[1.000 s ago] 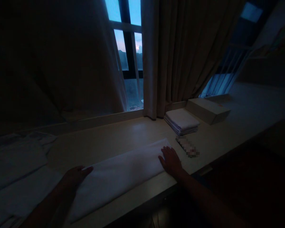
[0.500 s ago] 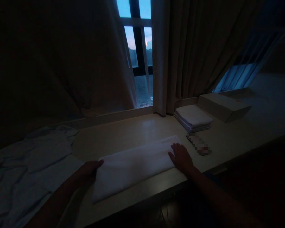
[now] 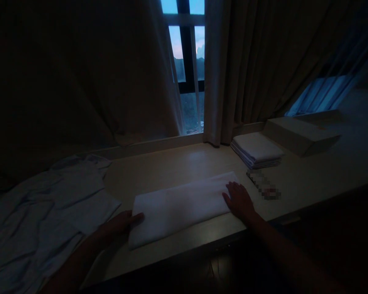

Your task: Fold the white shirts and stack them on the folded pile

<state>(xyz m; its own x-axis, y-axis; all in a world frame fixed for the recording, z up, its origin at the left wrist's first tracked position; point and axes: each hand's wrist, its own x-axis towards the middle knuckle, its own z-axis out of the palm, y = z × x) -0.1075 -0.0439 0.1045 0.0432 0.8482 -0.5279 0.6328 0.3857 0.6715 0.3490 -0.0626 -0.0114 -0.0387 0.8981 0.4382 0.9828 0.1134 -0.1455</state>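
A long folded white cloth (image 3: pixel 180 208) lies flat on the pale ledge. At its left edge my left hand (image 3: pixel 125 222) holds on, thumb over the top and the other fingers hidden below. My right hand (image 3: pixel 239 200) rests palm down on the cloth's right end, fingers stretched out. Beyond that hand is a neat stack of folded white cloths (image 3: pixel 257 149). A small pixelated item (image 3: pixel 263 185) lies in front of the stack.
Crumpled pale cloth (image 3: pixel 64 200) is heaped on the left of the ledge (image 3: pixel 168 167). A light-coloured box (image 3: pixel 300 134) stands at the back right. Curtains (image 3: pixel 242 61) hang along the window behind, and the room is dim.
My left thumb has slid nearer along the cloth's left edge and lies further over it. My right hand stays on the right end. The whole view has shifted slightly.
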